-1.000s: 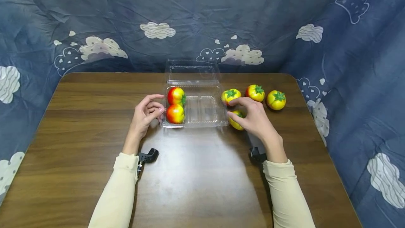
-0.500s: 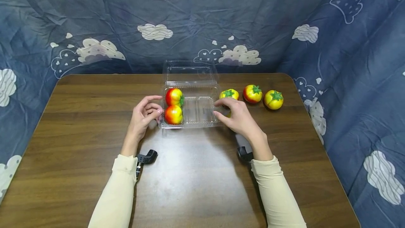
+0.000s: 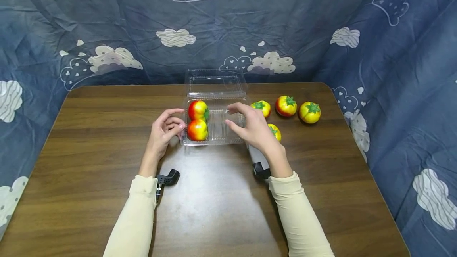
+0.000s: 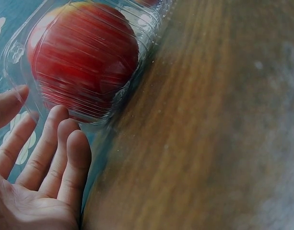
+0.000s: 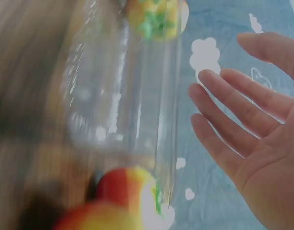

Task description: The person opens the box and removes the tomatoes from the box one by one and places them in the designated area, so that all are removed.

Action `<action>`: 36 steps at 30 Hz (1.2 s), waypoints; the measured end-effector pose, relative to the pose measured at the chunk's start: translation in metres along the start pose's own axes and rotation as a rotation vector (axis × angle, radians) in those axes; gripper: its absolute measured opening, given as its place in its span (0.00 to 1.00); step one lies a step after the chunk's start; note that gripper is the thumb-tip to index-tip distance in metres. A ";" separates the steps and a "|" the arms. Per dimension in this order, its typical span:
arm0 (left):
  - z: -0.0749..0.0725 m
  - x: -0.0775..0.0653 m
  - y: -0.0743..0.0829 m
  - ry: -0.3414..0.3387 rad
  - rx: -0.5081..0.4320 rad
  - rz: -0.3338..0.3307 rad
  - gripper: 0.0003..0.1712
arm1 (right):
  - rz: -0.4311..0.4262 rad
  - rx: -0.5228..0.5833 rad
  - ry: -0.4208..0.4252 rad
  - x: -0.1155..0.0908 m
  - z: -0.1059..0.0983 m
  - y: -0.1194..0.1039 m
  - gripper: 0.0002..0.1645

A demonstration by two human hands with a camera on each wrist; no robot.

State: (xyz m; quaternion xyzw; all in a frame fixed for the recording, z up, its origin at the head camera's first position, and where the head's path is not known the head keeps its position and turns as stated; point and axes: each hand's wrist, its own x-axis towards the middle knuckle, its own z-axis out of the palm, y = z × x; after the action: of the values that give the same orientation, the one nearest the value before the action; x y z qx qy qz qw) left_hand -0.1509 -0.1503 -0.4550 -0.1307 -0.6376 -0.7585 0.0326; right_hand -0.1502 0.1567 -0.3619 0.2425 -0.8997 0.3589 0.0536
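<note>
A clear plastic clamshell box [image 3: 225, 141] lies with its lid [image 3: 215, 82] raised at the back. Two red-and-yellow fruits with green leafy tops sit along its left side, a rear fruit [image 3: 197, 110] and a front fruit [image 3: 197, 130]. My left hand [image 3: 165, 131] rests its fingertips against the box's left wall; in the left wrist view its fingers [image 4: 65, 167] are fairly straight beside the red fruit [image 4: 84, 62]. Over the box's right half hovers my right hand [image 3: 251, 128], holding nothing, thumb and forefinger apart. The right wrist view shows its fingers [image 5: 233, 115] spread.
Right of the box are several similar fruits: one at its rear right [image 3: 262, 107], one partly hidden by my right hand [image 3: 275, 131], and two farther right, a redder fruit [image 3: 285, 106] and a yellower fruit [image 3: 309, 112]. A cloud-patterned curtain [image 3: 200, 15] hangs behind the table [image 3: 107, 130].
My right hand has moved left from beside the front right fruit to over the box, uncovering that fruit in part. My left hand has stayed at the box's left wall.
</note>
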 end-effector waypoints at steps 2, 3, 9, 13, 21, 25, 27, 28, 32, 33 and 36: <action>-0.001 0.000 -0.001 -0.008 -0.008 0.004 0.26 | -0.010 0.014 -0.006 0.004 0.005 -0.005 0.23; -0.001 0.000 -0.001 -0.011 -0.010 0.007 0.26 | -0.014 0.018 -0.011 0.006 0.007 -0.006 0.23; 0.000 0.001 -0.001 -0.011 -0.006 0.005 0.26 | -0.014 0.028 -0.016 0.012 0.017 -0.012 0.22; 0.002 0.002 -0.001 -0.014 -0.007 -0.007 0.26 | -0.031 0.059 -0.001 0.017 0.024 -0.019 0.22; -0.002 0.002 -0.001 -0.015 -0.021 0.001 0.26 | -0.068 0.068 -0.075 0.025 0.053 -0.029 0.24; -0.002 0.002 -0.001 -0.022 -0.024 0.010 0.26 | -0.061 0.059 -0.087 0.026 0.062 -0.028 0.24; -0.002 0.002 0.000 -0.022 -0.025 0.009 0.26 | -0.049 0.054 -0.096 0.026 0.064 -0.027 0.25; -0.002 0.002 0.000 -0.021 -0.026 0.009 0.26 | -0.040 0.051 -0.100 0.026 0.065 -0.027 0.25; -0.002 0.002 0.001 -0.020 -0.015 0.008 0.26 | 0.001 0.045 -0.134 0.025 0.068 -0.025 0.29; -0.002 0.002 0.001 -0.019 -0.013 0.008 0.26 | 0.009 0.047 -0.143 0.024 0.068 -0.025 0.30; -0.002 0.002 0.001 -0.017 -0.007 0.007 0.26 | 0.021 0.042 -0.168 0.024 0.070 -0.023 0.34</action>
State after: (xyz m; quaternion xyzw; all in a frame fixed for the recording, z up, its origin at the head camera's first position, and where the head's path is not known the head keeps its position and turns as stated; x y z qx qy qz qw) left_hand -0.1529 -0.1520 -0.4534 -0.1394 -0.6349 -0.7593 0.0296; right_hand -0.1546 0.0860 -0.3929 0.2633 -0.8959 0.3565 -0.0307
